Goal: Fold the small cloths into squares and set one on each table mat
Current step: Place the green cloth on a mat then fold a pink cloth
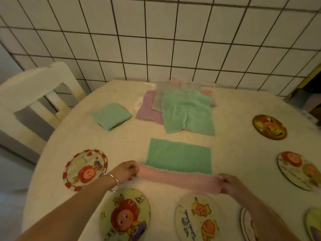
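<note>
A person stretches a pink cloth (178,180) taut between both hands above a round worktop (234,105) covered in a pale cloth. The left hand (127,170), a silver bangle (113,181) on its wrist, pinches one end of the pink cloth; the right hand (227,184) pinches the other end. Just beyond the pink cloth, a green cloth folded to a rectangle (178,155) lies flat on the worktop. Farther back, a green cloth folded to a square (111,115) sits on a table mat whose edge shows beneath it, and an unfolded green cloth (187,112) tops a loose pile of pink and grey cloths (147,108). Round cartoon table mats ring the near edge: a red-bordered mat (85,169) at left, two mats (125,216) (196,216) near the person's arms, and others at right (269,126) (298,169). A white chair (34,91) stands at left before a tiled wall (156,37).
</note>
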